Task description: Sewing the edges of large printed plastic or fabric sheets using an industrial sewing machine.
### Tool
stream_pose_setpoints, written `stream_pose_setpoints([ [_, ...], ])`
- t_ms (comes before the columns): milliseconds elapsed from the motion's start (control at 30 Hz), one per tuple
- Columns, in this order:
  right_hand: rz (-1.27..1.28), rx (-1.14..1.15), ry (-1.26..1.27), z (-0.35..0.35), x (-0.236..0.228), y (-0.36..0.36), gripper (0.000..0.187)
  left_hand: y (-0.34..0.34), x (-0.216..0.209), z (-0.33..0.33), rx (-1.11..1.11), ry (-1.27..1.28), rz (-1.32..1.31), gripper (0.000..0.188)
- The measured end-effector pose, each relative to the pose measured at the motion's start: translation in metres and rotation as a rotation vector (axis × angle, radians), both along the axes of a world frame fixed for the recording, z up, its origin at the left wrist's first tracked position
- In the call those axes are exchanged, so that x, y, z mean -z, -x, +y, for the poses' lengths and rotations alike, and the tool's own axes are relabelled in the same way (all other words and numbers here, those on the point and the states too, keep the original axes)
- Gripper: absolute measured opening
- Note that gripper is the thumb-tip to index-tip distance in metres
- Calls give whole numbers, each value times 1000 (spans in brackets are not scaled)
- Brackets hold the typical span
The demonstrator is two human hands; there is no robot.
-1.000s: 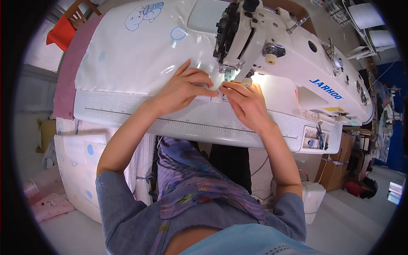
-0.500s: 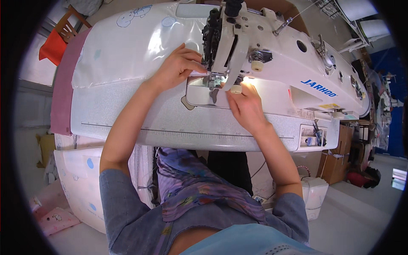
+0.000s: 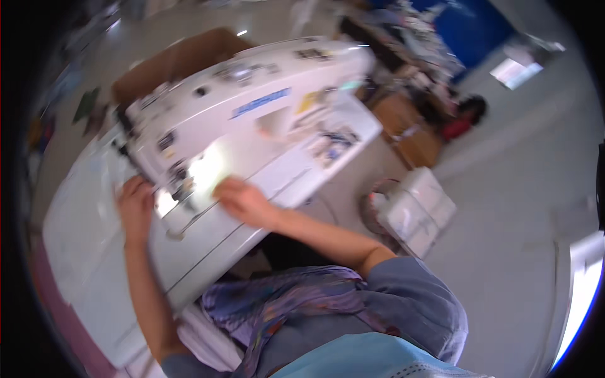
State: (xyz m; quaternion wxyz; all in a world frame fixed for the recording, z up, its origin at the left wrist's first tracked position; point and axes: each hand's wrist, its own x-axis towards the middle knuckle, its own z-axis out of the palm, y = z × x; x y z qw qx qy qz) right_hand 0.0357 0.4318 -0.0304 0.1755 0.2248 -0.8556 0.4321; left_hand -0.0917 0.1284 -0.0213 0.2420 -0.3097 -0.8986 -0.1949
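Light [image 3: 207,169] glows beneath the long white sewing machine with blue lettering [image 3: 214,126]. My bare left hand [image 3: 135,205] is curled just left of the machine's needle end; my bare right hand [image 3: 242,200], also curled, is just in front of its bright opening. Through the blur I cannot tell whether either grips anything. The glossy white sheet [image 3: 82,208] spreads left of the machine, and the brown cardboard carton [image 3: 406,129] sits beyond its right end.

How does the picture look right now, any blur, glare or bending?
In the head view, the sewing machine, left hand and right hand are smeared by blur; in the head view, glare washes out a bright patch near the right hand; also in the head view, the bright opening at far right is overexposed, cut off by the fisheye's curved edge.
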Motion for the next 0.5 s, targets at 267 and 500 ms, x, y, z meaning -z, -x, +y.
stream_pose_setpoints([
  [267, 142, 469, -487, 136, -202, -203, 43, 6, 64, -18, -179, 78, -15, 43],
  [500, 1077, 1512, -1090, 135, -538, -495, 27, -20, 45, -23, -205, 258, 3, 59],
])
